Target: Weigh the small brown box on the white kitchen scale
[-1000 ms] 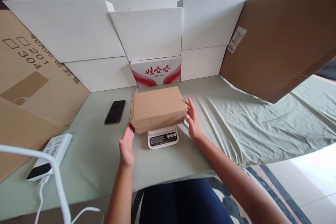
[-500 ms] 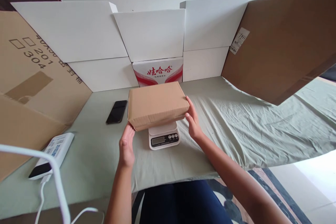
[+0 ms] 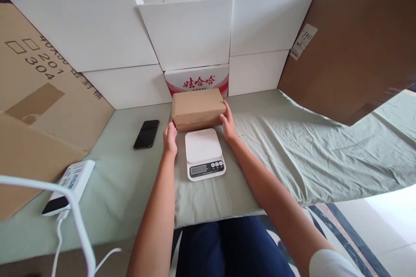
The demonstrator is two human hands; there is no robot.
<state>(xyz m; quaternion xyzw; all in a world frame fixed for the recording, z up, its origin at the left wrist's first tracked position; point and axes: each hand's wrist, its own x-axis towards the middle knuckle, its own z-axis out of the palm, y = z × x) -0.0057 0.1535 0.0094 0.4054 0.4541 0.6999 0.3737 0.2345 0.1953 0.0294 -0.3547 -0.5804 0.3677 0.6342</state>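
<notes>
A closed brown cardboard box [image 3: 199, 106] is between my two hands, just behind the scale and in front of the red-and-white printed carton. My left hand [image 3: 170, 138] grips its near left corner, and my right hand [image 3: 228, 124] holds its right end with the thumb on the near side. Whether the box rests fully on the cloth I cannot tell. In front of it stands a white kitchen scale [image 3: 204, 147] with a bare platform; its small display and buttons face me. Left of my left hand lies a black phone [image 3: 146, 134].
White boxes [image 3: 188, 34] form a wall at the back, with the printed carton [image 3: 198, 78] low in the middle. Large cardboard panels flank the left [image 3: 42, 78] and right [image 3: 351, 47]. A power bank [image 3: 69, 186] with a white cable lies on the green cloth [image 3: 279, 147] at left.
Both hands have moved the cardboard box away from me, from above the scale to behind it. The scale's platform is now uncovered. The view has shifted slightly.
</notes>
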